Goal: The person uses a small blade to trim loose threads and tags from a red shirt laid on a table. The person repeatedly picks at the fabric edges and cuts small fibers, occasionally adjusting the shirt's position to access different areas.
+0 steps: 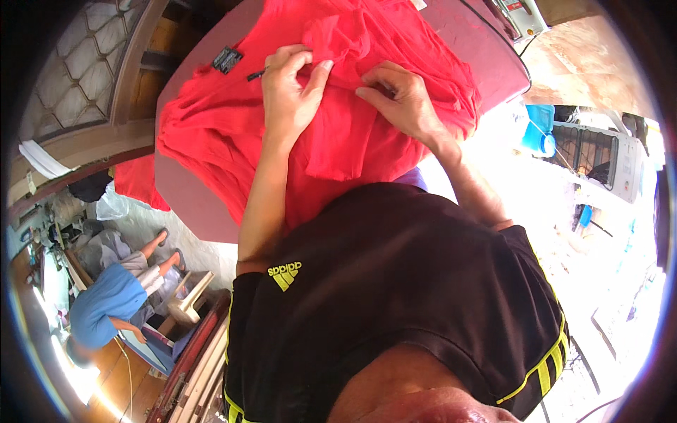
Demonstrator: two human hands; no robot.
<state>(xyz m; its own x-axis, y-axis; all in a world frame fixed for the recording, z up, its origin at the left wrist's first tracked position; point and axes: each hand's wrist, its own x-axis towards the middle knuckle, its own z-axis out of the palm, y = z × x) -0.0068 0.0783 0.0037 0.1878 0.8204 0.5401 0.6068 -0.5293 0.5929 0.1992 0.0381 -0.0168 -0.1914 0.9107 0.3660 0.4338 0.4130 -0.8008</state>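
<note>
A red garment [233,134] of thin cloth lies bunched over the table in front of me. My left hand [290,88] is closed, pinching a fold of it between thumb and fingers. Out of that hand's left side pokes a short dark, thin thing [255,75]; what kind it is I cannot make out. My right hand [402,99], fingers curled and thumb bent in, grips the same cloth a little to the right. A black label [226,60] with light print sits on the garment's upper left edge.
The dark pink tabletop [187,194] has rounded edges. At far right stand a blue container [539,130] and a white-framed appliance [596,155]. A person in a blue shirt [109,299] bends at lower left, near a wooden stool [189,299]. A tiled doorway panel [84,60] is upper left.
</note>
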